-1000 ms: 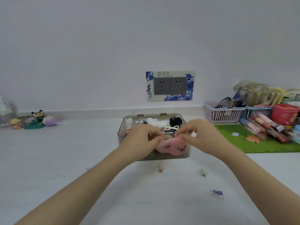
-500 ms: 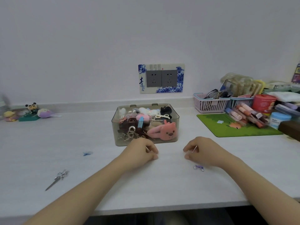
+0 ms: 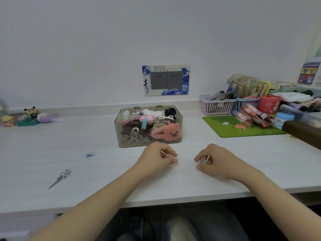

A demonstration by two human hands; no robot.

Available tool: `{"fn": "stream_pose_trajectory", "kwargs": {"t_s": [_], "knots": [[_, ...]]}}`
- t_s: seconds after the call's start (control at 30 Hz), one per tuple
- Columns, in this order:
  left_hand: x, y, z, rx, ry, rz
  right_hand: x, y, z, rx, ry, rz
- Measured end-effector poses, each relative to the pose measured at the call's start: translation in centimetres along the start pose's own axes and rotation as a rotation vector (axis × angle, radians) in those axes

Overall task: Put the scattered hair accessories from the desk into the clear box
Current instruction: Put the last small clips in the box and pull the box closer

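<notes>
Pinching two small clips [image 3: 168, 156], one per hand, two hands [image 3: 157, 156].

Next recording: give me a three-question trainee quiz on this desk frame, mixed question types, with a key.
1. True or false: the clear box has its lid shut.
2. What does each hand hold? A) nothing B) a small clip C) scissors
3. Which loose accessories lie on the desk to the left of the hands?

Key
1. False: it is open on top, and holds clips and a pink bear clip.
2. B: the left hand pinches a small clear clip; the right hand pinches another small clip.
3. A blue clip and a silver clip.
</notes>
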State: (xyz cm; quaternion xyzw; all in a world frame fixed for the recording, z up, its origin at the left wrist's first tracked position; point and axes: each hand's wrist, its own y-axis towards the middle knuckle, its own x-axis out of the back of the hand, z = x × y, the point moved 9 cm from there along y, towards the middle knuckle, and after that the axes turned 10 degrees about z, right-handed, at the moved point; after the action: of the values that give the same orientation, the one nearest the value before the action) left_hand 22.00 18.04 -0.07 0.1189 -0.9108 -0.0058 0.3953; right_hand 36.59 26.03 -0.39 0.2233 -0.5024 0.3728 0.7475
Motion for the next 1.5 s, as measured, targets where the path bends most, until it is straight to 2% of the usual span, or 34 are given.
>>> {"fn": "stream_pose_trajectory", "kwargs": {"t_s": [0.17, 0.37, 0.53, 0.63, 0.87, 1.03, 1.17, 1.27, 1.5], "knots": [[-0.1, -1.1, -0.1, 0.006, -0.016, -0.029, -0.5, -0.2, 0.6, 0.032, -0.076, -0.092], [1.3, -2.3, 0.4, 0.023, -0.011, -0.072, -0.6, 0.1, 1.6, 0.090, 0.122, -0.155], [3.9, -4.2, 2.4, 0.072, -0.094, -0.113, -0.9, 1.7, 5.5, 0.171, 0.304, -0.085], [5.7, -5.5, 4.3, 0.113, -0.105, -0.145, -1.7, 3.2, 9.4, 0.255, 0.317, -0.023], [11.8, -8.7, 9.1, 0.221, 0.205, -0.194, -4.6, 7.9, 18.2, 0.396, 0.279, 0.056], [16.0, -11.2, 13.4, 0.487, 0.394, -0.159, -6.1, 10.6, 21.4, 0.434, 0.239, 0.097], [16.4, -13.1, 16.3, 0.687, 0.462, -0.028, -7.5, 12.5, 23.3, 0.430, 0.200, 0.122], [16.1, -13.0, 17.2, 0.682, 0.424, 0.013, -8.5, 13.9, 24.5, 0.402, 0.159, 0.116], [16.2, -12.9, 17.6, 0.662, 0.407, 0.103, -10.6, 15.7, 27.1, 0.402, -0.103, 0.112]]}}
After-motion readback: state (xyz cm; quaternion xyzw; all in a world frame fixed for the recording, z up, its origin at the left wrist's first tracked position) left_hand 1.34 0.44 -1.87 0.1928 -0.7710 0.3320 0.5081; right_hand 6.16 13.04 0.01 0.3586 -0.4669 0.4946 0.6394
